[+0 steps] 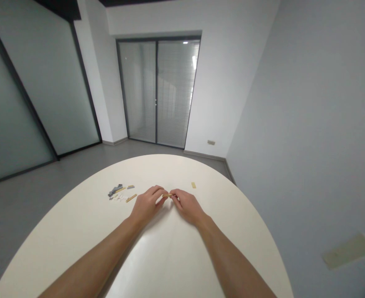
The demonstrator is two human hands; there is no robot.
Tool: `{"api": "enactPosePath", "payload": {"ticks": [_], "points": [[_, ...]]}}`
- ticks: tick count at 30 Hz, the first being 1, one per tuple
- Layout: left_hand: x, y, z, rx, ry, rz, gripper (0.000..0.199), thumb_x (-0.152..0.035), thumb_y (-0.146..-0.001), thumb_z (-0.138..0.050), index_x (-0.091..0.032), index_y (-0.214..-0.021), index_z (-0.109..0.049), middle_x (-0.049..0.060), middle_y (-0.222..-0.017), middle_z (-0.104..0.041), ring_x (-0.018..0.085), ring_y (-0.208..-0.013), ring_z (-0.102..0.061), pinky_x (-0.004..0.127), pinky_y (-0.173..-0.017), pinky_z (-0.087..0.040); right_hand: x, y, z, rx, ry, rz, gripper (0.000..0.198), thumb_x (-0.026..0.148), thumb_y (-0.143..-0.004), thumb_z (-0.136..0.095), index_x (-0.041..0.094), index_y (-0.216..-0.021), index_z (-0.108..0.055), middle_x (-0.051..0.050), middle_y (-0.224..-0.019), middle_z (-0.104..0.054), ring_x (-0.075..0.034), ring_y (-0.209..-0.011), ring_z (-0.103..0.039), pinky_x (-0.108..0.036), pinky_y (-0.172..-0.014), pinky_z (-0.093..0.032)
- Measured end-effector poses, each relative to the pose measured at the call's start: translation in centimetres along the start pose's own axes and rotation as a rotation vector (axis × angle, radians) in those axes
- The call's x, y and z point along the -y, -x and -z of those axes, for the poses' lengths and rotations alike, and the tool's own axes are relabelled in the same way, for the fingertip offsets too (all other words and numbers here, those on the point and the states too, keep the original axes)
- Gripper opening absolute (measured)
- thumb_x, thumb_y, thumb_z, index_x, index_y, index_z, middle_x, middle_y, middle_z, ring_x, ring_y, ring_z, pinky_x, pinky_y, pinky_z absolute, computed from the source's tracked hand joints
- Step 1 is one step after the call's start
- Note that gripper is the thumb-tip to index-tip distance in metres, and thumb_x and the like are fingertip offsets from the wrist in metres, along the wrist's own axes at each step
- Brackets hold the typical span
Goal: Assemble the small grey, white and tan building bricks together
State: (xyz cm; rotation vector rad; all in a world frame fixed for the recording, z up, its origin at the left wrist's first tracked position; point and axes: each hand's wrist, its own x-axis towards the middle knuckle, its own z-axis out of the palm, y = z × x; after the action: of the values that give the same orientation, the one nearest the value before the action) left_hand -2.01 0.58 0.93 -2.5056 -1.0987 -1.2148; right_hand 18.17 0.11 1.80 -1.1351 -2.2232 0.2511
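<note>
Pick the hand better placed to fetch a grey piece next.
Probably left: the left hand is nearer the grey pieces; the right hand sits farther across. Both hold the tan strip.

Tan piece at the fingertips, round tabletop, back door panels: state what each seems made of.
Tan piece: perhaps plastic or wood; its plain colour fits both, and its finish is too small to judge. Round tabletop: probably laminate, smooth and pale with a soft sheen. Door panels: likely glossy glass, given the reflections.
</note>
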Motion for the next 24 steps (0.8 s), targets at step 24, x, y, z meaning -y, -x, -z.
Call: {"api": "enactPosePath", "payload": {"ticks": [24], "points": [[0.03,-0.06,0.02,-0.003,-0.042,0.055,0.01,-0.03,-0.093,-0.06,-0.023,-0.098,-0.065,0.003,-0.097,-0.07,0.017,-0.088,-0.067,0.026,-0.069,-0.054,-0.3,0.05,-0.29,-0.03,-0.028,0.007,0.021,0.03,-0.1,-0.048,0.023,-0.116,-0.06,-0.003,-0.104,-0.07,-0.016,-0.088,-0.065,-0.027,-0.081,-0.047]]}}
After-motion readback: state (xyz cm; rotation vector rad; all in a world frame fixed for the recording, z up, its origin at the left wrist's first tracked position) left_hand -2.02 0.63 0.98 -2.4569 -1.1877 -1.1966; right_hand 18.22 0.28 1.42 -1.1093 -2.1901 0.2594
